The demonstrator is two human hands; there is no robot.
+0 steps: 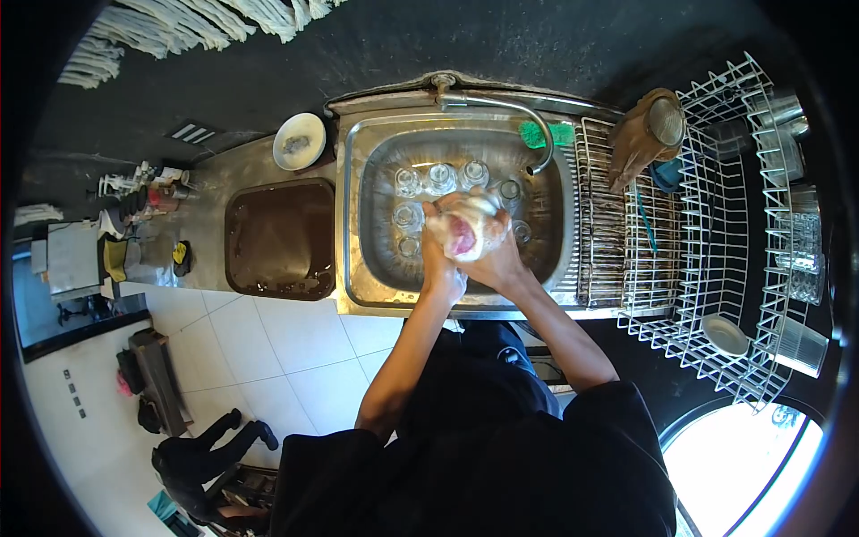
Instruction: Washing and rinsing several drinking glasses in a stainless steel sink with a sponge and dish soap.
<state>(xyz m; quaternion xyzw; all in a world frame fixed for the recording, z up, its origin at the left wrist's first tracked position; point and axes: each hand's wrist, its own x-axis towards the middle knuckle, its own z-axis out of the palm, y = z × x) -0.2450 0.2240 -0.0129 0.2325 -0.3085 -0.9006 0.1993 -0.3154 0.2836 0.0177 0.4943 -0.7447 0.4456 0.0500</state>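
Observation:
Both of my hands are together over the stainless steel sink, covered in white suds. My left hand and my right hand close around a foamy pink and white thing. Foam and fingers hide its shape, so I cannot tell whether it is a sponge, a cloth or a glass with one inside. Several clear glasses stand on the basin floor, mostly beyond and left of my hands. One glass sits just right of my right hand.
A curved faucet reaches over the basin near a green scouring pad. Left are a brown tray and a white bowl. Right stand a white wire dish rack and a brown cloth. Another person bends down behind, at left.

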